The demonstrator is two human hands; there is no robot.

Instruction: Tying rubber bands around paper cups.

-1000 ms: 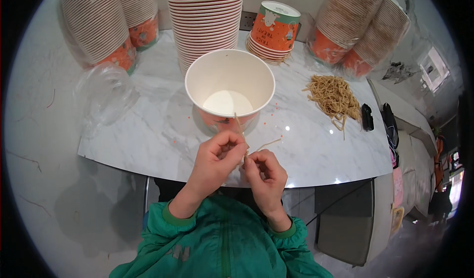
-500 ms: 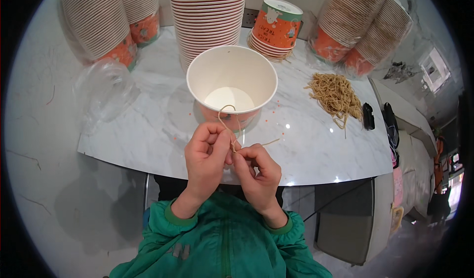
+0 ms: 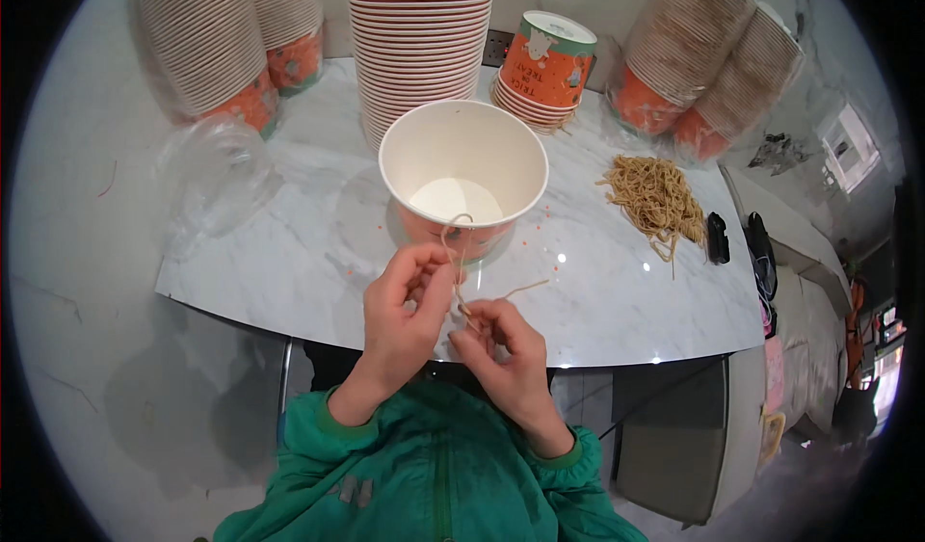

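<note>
An orange paper bucket (image 3: 462,161) with a white inside stands upright on the table in front of me. A tan cord (image 3: 445,237) loops over its near rim and runs down between my hands. Closed in a pinch, my left hand (image 3: 407,296) has the cord at its fingertips, just below the bucket. To its right and slightly lower, my right hand (image 3: 503,342) pinches the cord between thumb and index finger. One loose cord end sticks out to the right above that hand. Whether the cord passes through the bucket wall is too small to tell.
A pile of tan cords (image 3: 657,200) lies on the right, beside a small black object (image 3: 718,237). Behind stand a tall bucket stack (image 3: 421,55) and an upside-down stack (image 3: 545,65). Wrapped stacks (image 3: 207,51) and crumpled clear plastic (image 3: 220,171) sit on the left; more wrapped stacks (image 3: 703,55) are right.
My right hand has drawn down a little, away from my left fingertips, with the cord in its pinch. The whole view has shifted slightly.
</note>
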